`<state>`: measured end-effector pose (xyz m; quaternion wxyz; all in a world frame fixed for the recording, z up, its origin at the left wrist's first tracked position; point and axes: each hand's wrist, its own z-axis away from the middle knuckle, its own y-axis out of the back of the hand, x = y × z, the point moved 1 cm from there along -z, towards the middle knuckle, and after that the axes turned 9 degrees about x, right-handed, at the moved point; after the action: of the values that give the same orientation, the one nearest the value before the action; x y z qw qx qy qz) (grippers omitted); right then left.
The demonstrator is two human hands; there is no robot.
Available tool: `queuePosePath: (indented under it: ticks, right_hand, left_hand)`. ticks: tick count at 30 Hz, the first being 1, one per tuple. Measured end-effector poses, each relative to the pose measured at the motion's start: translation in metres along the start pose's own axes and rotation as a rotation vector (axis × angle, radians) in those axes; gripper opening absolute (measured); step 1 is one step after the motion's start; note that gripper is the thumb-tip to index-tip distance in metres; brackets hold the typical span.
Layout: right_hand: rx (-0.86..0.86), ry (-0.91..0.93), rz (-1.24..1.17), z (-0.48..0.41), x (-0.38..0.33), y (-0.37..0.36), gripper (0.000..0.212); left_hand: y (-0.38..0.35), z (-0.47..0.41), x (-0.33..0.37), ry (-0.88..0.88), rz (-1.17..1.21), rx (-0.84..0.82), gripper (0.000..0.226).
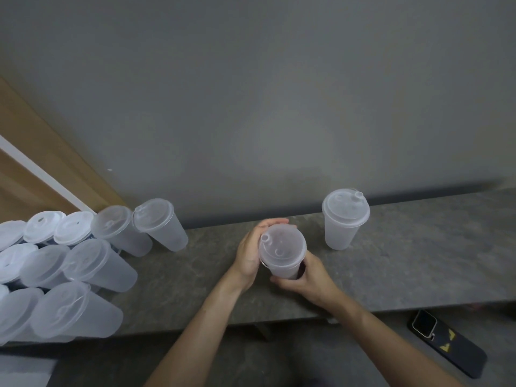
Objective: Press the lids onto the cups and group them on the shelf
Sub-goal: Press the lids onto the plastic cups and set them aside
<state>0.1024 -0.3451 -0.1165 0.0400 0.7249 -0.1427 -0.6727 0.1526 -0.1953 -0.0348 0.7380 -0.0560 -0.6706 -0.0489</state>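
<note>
A frosted plastic cup (284, 268) with a translucent lid (282, 244) on top stands at the middle of the grey stone shelf (195, 280). My left hand (252, 251) cups the lid's left rim, fingers curved round its far edge. My right hand (307, 276) grips the cup's lower body from the right. A second lidded cup (344, 219) stands upright on the shelf to the right, apart from both hands. Several lidded cups (75, 263) are grouped at the left end of the shelf.
A grey wall rises right behind the shelf. A dark phone (449, 343) lies on a lower surface at the bottom right, below the shelf's front edge. A wooden panel (33, 152) stands at the far left.
</note>
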Motion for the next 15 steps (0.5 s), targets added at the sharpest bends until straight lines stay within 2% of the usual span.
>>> queuePosePath:
  ticks: [2,6,8,11,12,14,15]
  right_hand:
    - [-0.022,-0.021,0.032,0.001,0.0,-0.002,0.068]
    - [-0.07,-0.048,0.073,0.001,0.002,-0.004,0.087]
    - [-0.127,-0.091,0.027,0.003,-0.011,0.0,0.085]
    - [-0.238,-0.223,-0.215,0.009,-0.051,0.007,0.058]
    - [-0.271,-0.28,-0.312,0.011,-0.064,0.008,0.057]
    - [-0.362,-0.387,-0.511,0.015,-0.085,0.008,0.073]
    - [-0.402,-0.413,-0.599,0.017,-0.091,0.007,0.084]
  left_hand:
    - [-0.001,0.001,-0.001,0.002,0.0,0.016,0.046]
    - [0.0,0.004,0.004,0.007,-0.033,0.048,0.041]
    - [0.001,0.003,0.012,0.042,0.003,0.046,0.038]
    - [0.003,0.003,0.032,0.145,0.154,-0.032,0.058]
    - [0.004,0.003,0.037,0.151,0.203,-0.079,0.061]
    - [0.006,0.005,0.042,0.166,0.295,-0.161,0.055]
    - [0.006,0.005,0.045,0.192,0.35,-0.176,0.06]
